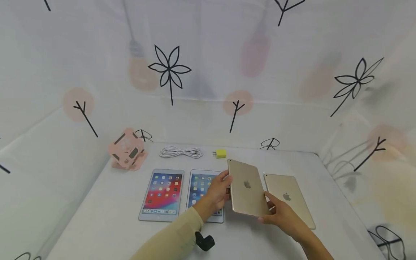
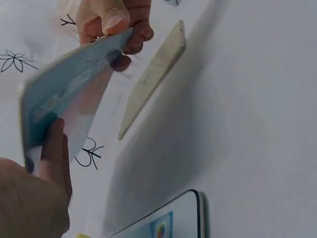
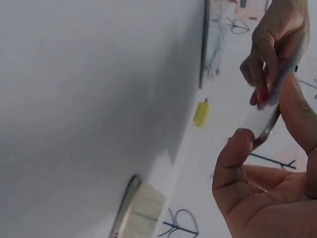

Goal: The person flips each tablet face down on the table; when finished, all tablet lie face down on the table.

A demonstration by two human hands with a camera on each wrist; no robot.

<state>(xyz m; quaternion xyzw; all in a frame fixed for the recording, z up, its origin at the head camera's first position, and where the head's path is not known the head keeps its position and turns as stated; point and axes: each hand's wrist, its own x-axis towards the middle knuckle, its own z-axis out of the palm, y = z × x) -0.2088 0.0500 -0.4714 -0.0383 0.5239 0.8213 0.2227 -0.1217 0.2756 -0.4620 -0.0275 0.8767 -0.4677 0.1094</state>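
Observation:
Both hands hold a gold tablet back side up, tilted above the white table. My left hand grips its left edge, thumb on top. My right hand pinches its near right corner. In the left wrist view the held tablet shows its lit screen underneath, with my left hand below it and my right hand above it. In the right wrist view I see only the held tablet's thin edge, between my right hand and my left hand.
A second gold tablet lies face down to the right. Two tablets lie face up with lit screens, one at the left and one partly behind my left hand. A pink stand, a coiled white cable and a yellow charger sit at the back.

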